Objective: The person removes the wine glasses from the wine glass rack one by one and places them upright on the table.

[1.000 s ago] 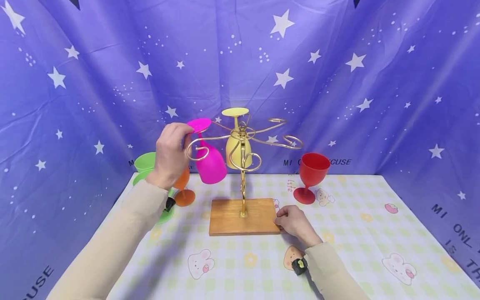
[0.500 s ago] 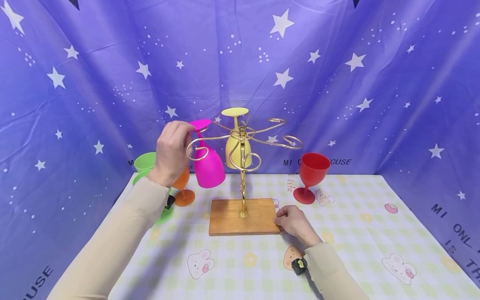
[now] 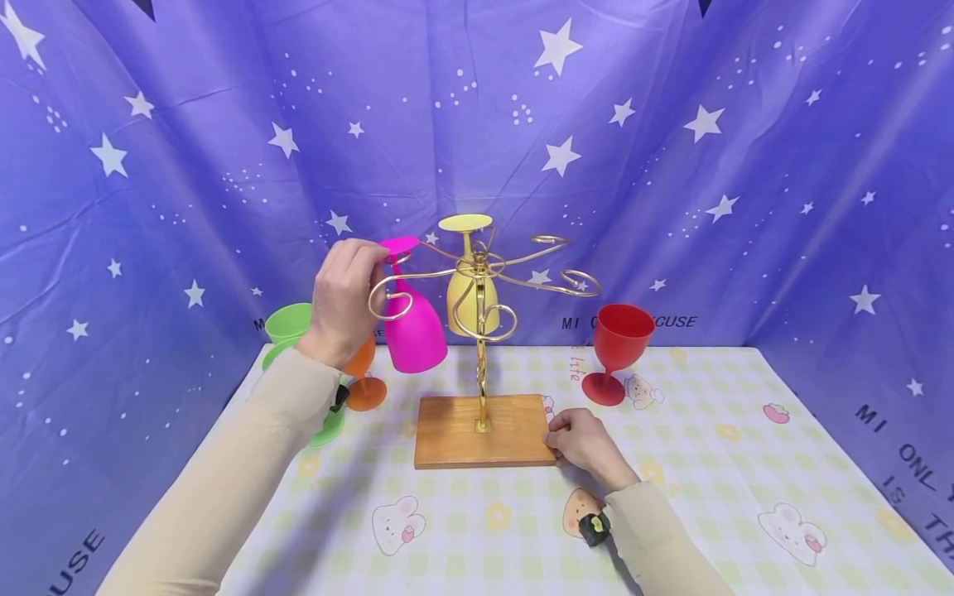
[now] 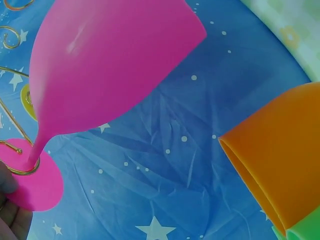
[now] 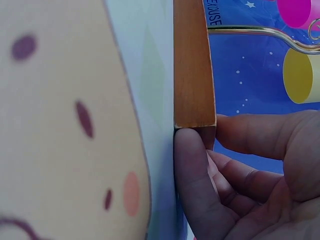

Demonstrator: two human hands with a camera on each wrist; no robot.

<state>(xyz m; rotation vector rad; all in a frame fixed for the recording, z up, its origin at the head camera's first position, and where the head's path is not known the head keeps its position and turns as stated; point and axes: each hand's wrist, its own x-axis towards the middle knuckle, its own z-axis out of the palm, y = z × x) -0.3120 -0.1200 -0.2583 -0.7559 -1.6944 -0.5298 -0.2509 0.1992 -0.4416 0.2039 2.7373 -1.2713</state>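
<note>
Hands: left pinches one magenta goblet of six, right grips one wooden base.

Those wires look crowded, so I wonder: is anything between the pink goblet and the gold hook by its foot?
Nothing visible: the gold hook curls around the stem of the pink goblet, under the foot the left hand grips.

The head camera looks forward and down, from some way back, over the white-and-green checked tablecloth toward the purple-blue fabric curtain with white stars. The left wrist camera is very near to the magenta plastic-looking goblet and faces the curtain. The right wrist camera looks low along the tablecloth, turned sideways, close to the brown rectangular wooden base. All three views share the goblet; head and right wrist share also the base.
</note>
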